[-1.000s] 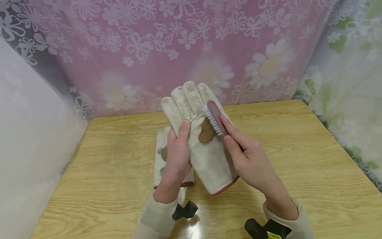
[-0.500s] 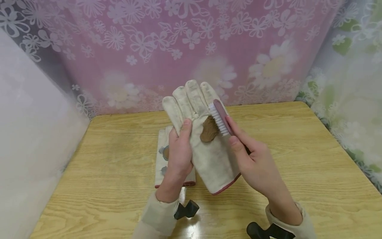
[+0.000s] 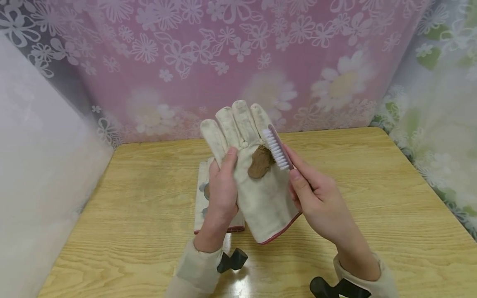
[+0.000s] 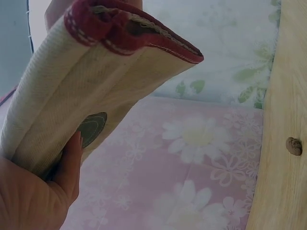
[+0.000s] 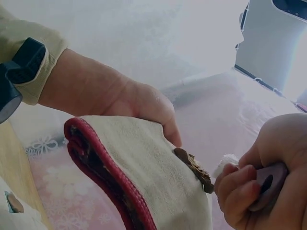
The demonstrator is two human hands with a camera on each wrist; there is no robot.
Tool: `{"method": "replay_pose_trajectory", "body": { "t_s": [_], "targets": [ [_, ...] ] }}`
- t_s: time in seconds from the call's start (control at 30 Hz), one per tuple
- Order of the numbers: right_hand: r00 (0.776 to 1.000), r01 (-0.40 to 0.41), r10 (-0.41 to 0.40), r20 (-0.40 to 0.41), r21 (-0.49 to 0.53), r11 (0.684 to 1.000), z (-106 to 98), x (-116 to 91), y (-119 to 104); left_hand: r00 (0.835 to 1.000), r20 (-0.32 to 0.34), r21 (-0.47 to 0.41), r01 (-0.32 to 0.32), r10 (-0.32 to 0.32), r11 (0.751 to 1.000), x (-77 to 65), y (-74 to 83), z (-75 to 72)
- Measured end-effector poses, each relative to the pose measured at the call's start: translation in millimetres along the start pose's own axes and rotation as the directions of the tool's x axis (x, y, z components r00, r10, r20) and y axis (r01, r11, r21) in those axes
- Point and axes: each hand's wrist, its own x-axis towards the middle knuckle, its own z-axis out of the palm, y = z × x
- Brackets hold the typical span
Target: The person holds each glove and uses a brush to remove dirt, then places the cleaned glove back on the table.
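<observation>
A cream cloth work glove (image 3: 266, 207) with red cuff edging is held up, fingers pointing away. My left hand (image 3: 221, 190) grips its left edge, thumb over the palm side. On its palm sits a thick brown muddy smear (image 3: 258, 163), roughened at its upper right. My right hand (image 3: 320, 198) holds a scrub brush (image 3: 277, 145) with a mauve back and white bristles at the smear's right edge; whether the bristles touch is unclear. In the right wrist view the brush handle (image 5: 271, 184) pokes from the curled fingers. A dark grey round patch (image 4: 92, 128) marks the glove's other side.
Another cream glove (image 3: 201, 215) with grey-blue spots lies on the wooden table (image 3: 372, 186), partly behind my left hand. A small brown lump (image 4: 294, 146) is on the table in the left wrist view. Floral curtains (image 3: 223, 62) hang beyond the table's far edge.
The brush has shifted right across the smear and turned so more of its bristles face the camera. The smear's upper right has become rough. My left hand still holds the glove.
</observation>
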Motion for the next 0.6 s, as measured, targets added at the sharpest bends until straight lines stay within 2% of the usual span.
{"method": "replay_pose_trajectory", "body": {
  "t_s": [0.13,0.33,0.4,0.47,0.5,0.53,0.6],
  "targets": [
    [0.999,-0.023,0.021,0.031,0.035,0.999,-1.7,-0.5,0.9,1.0,0.011,-0.005,-0.007,0.007,1.0,-1.0,-1.0,0.0],
    [0.996,-0.057,0.056,0.066,0.014,0.998,-2.3,0.3,2.5,1.0,-0.001,-0.015,-0.005,0.004,1.0,0.7,-0.3,-1.1],
    [0.998,-0.03,0.031,0.047,-0.025,0.999,-0.2,0.7,3.8,1.0,-0.014,-0.012,-0.001,0.0,1.0,0.8,0.6,-1.6],
    [0.998,0.066,-0.065,0.014,-0.131,0.989,4.3,1.7,6.9,1.0,-0.01,-0.009,0.001,-0.001,1.0,0.0,0.7,-1.9],
    [0.991,0.13,-0.133,-0.003,-0.21,0.969,7.7,2.3,9.2,1.0,-0.006,-0.01,-0.001,0.001,1.0,-0.6,0.4,-1.6],
    [0.978,0.191,-0.206,-0.019,-0.299,0.935,12.1,2.7,12.3,1.0,-0.001,-0.01,-0.003,0.003,1.0,-1.6,0.0,-1.3],
    [0.94,0.285,-0.34,-0.028,-0.482,0.829,21.6,3.0,17.6,1.0,0.001,-0.009,-0.015,0.015,1.0,-3.6,-0.6,-0.5]
  ]
}}
